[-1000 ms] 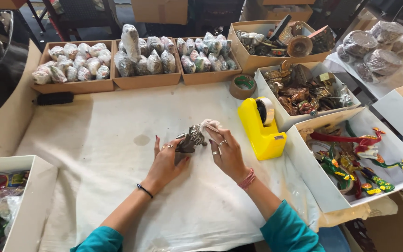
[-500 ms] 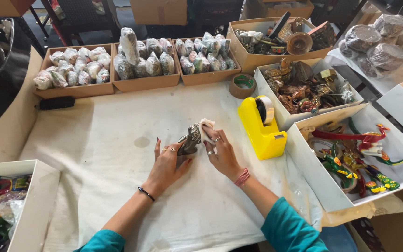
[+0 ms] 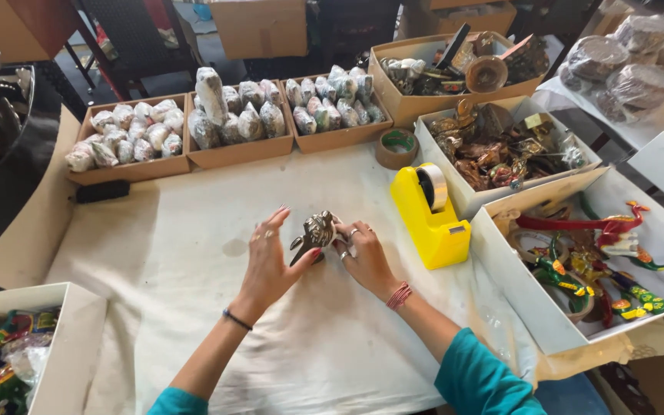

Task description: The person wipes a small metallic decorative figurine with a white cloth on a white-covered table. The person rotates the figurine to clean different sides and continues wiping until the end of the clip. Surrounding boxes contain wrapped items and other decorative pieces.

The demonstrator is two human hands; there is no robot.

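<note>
A small dark metal bird-shaped figurine (image 3: 313, 234) stands between my two hands on the white cloth-covered table (image 3: 178, 253). My left hand (image 3: 270, 261) has its palm against the figurine's lower left side, fingers spread upward. My right hand (image 3: 363, 253), with rings on the fingers, grips the figurine from the right; a bit of white wrapping shows at its fingertips. Both forearms come up from the bottom edge in teal sleeves.
A yellow tape dispenser (image 3: 432, 219) stands right of my hands, a tape roll (image 3: 397, 147) behind it. Three cardboard trays of wrapped items (image 3: 228, 123) line the back. Boxes of metal pieces (image 3: 501, 150) and of colourful painted birds (image 3: 593, 253) sit right; a white box (image 3: 17, 353) lies bottom left.
The white wrapping held up by my right hand a second ago is now nearly out of sight. The figurine sits lower, more upright, between both hands.
</note>
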